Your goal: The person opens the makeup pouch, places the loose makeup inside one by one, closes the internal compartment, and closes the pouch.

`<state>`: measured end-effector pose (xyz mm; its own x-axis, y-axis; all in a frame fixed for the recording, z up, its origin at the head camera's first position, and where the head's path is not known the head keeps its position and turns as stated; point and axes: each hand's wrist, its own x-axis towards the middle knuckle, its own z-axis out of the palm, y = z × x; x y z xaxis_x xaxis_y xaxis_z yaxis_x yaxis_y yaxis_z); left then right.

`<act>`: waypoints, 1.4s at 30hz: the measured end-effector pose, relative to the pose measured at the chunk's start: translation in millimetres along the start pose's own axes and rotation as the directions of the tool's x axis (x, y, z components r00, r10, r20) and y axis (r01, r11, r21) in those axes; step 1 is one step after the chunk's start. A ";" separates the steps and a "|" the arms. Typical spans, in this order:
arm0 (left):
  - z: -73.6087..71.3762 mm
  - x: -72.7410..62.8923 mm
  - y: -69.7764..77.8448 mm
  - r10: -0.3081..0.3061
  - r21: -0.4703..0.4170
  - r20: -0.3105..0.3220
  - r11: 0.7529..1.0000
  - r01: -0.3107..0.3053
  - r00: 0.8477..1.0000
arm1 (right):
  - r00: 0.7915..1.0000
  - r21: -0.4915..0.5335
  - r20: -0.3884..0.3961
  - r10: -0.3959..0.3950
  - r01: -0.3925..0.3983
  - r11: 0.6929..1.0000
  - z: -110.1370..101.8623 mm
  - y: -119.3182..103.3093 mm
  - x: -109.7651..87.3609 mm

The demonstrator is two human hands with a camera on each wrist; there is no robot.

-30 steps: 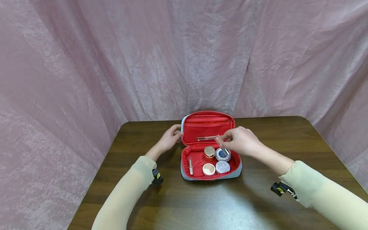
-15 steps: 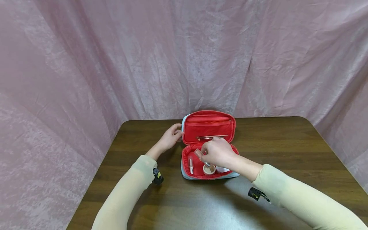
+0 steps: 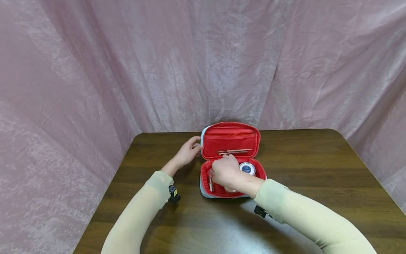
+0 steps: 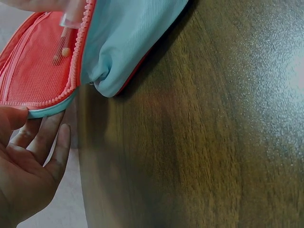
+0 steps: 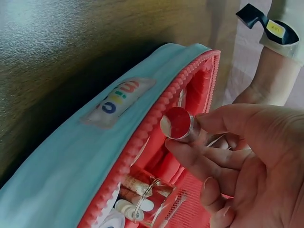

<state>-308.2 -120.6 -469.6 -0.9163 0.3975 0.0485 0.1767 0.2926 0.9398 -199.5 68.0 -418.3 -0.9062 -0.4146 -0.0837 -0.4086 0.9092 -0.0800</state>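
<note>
A light-blue cosmetic bag [image 5: 123,102] with red lining lies unzipped on the table, its lid [image 3: 229,141] raised. My left hand [image 3: 187,155] holds the lid's left edge, thumb inside and fingers behind, as the left wrist view shows. Inside the bag's base, my right hand [image 3: 226,173] pinches a lipstick tube [image 5: 181,124] between thumb and fingers; its shiny round end faces the right wrist camera. Another lipstick tube [image 3: 210,183] lies along the base's left side. A round jar with a blue label [image 3: 247,168] sits at right. My right hand covers much of the rest.
Slim makeup brushes [image 3: 234,152] sit in the lid's mesh pocket. A gold-ringed jar [image 5: 159,202] stands in the bag. The wooden table [image 3: 304,165] spreads around it, with a pink curtain [image 3: 203,63] hanging behind.
My right hand has carried the lipstick tube from the bag's right side leftward and down into the base, beside the other tube. My left hand stays at the lid.
</note>
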 end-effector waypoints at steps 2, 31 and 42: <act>-0.1 0.2 0.9 -0.001 -0.001 0.002 1.000 0.001 1.000 | 1.000 -0.020 0.006 0.009 -0.009 1.000 1.1 -1.3 1.7; -0.3 -0.8 1.3 -0.001 0.001 -0.004 1.000 0.001 1.000 | 0.999 0.051 0.029 0.025 -0.026 0.998 6.3 -1.3 0.2; -0.5 -0.5 -0.1 -0.007 -0.002 -0.001 1.000 0.007 1.000 | 0.971 0.151 -0.238 -0.027 0.065 0.986 -41.2 43.7 -20.0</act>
<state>-307.9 -121.3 -469.5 -0.9177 0.3950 0.0421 0.1696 0.2938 0.9407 -203.7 117.6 -379.2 -0.8947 -0.4179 0.1577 -0.4450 0.8643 -0.2343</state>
